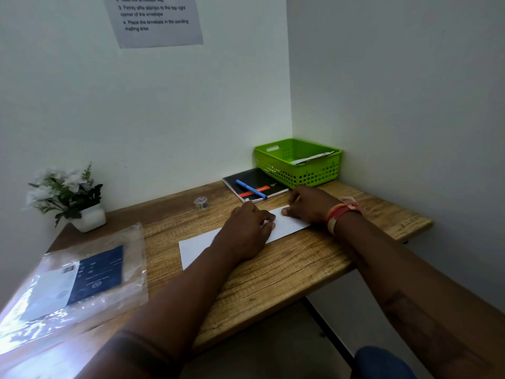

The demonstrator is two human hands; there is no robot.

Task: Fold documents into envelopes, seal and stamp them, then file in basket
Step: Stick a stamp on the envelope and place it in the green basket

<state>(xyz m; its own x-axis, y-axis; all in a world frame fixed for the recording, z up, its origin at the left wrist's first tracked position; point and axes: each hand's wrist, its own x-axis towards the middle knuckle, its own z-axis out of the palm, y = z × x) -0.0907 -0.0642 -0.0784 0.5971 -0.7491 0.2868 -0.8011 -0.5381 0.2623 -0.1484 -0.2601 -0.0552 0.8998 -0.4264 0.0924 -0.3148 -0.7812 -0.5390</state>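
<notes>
Hands are pressing flat on the white sheet (289, 224) lying mid-counter (273, 274); left hand (247, 231) is pinning it with fingers together, right hand (308, 205) is spreading over its far end, neither gripping; creasing well is calling for matched edges and one firm sweep; green basket (299, 170) is waiting in the corner, papers already inside.

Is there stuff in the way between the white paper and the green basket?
Partly. The black notebook with the blue pen on it lies between the white paper and the green basket, left of the right hand. They lie flat, so lifting the paper over should clear them.
</notes>
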